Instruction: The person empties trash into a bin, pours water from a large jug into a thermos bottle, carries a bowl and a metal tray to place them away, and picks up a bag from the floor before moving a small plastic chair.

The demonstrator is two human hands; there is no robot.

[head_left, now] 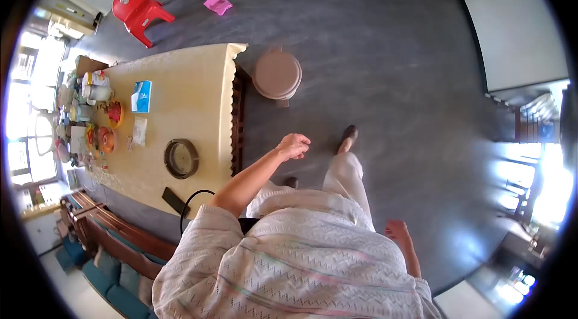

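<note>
My left hand [294, 146] swings forward over the floor, just past the table's near end, its fingers loosely curled with nothing visible in them. It touches nothing. Low beside my right hip hangs my right hand [397, 230], blurred, with its fingers hard to make out. Nearest to the left hand are a round brownish-pink lidded bin [277, 74] on the floor and the table [205, 78] with a cream, scallop-edged cloth. One of my feet [349, 133], in a dark shoe, is stepping ahead.
On the table are a round brown ashtray-like dish [181, 159], a blue box [141, 96], a dark flat object [175, 201], and several jars and bowls. A red chair [138, 13] and a pink packet [217, 3] are farther ahead. A wooden sofa [114, 235] stands behind left.
</note>
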